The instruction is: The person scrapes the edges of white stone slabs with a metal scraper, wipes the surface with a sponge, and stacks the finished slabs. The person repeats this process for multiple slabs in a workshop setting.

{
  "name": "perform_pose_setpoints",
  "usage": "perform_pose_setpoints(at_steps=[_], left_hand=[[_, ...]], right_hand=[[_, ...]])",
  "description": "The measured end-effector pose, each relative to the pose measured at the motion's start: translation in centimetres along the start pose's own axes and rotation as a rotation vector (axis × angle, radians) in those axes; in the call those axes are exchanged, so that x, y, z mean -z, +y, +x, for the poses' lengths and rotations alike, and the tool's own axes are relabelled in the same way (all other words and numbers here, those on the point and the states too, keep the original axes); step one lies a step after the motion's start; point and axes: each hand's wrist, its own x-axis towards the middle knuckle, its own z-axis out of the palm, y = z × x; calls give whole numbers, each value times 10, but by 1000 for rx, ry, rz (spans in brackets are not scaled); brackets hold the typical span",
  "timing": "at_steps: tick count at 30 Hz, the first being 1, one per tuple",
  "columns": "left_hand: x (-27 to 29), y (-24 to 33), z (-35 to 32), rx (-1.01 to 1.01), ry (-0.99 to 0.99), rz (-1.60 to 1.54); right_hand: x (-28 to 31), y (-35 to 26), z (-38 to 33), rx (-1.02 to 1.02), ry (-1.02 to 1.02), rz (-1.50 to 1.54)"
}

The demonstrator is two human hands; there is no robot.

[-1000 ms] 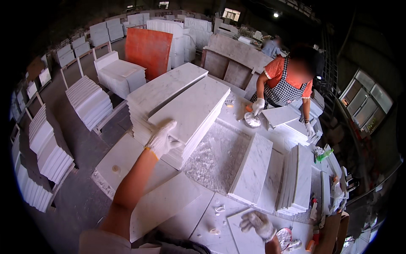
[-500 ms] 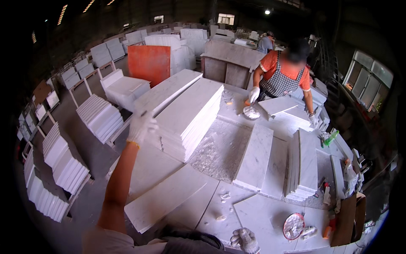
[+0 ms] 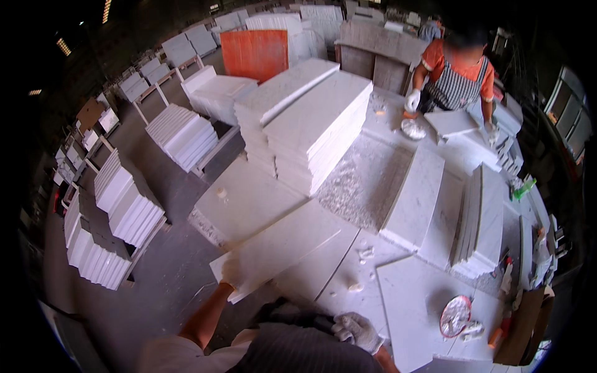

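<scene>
My left hand (image 3: 232,272), in a pale glove, is at the near left end of a long white stone slab (image 3: 283,245) that lies slantwise on the work surface. The glove blends into the slab, so its fingers do not show clearly. Close to my body, my right hand (image 3: 357,331) wears a whitish knit glove with its fingers curled in. Whatever it may hold is hidden. To its right lies another white slab (image 3: 404,311). Small white scraps (image 3: 356,288) are scattered between the two slabs.
Tall slab stacks (image 3: 323,118) stand beyond my left hand. A red-rimmed bowl of white paste (image 3: 456,316) and a cardboard box (image 3: 525,326) are at the right. Across the table a co-worker in a striped apron (image 3: 457,84) handles a slab. More slabs (image 3: 180,133) stand on racks at left.
My left hand has come back from the tall stack to the near end of the slanted slab. My right hand stays curled near my body. The view has shifted left and downward.
</scene>
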Motion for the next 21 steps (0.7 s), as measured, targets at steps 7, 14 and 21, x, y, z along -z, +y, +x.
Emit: perform_pose_setpoints(at_steps=[7, 14, 21], left_hand=[[-53, -127, -44, 760, 80, -524], [-74, -135, -62, 209, -272, -1581], [-32, -76, -65, 635, -386, -2131]], right_hand=[[-2, -7, 15, -140, -114, -120], [-27, -8, 57, -179, -157, -185], [-41, 13, 121, -231, -211, 91]])
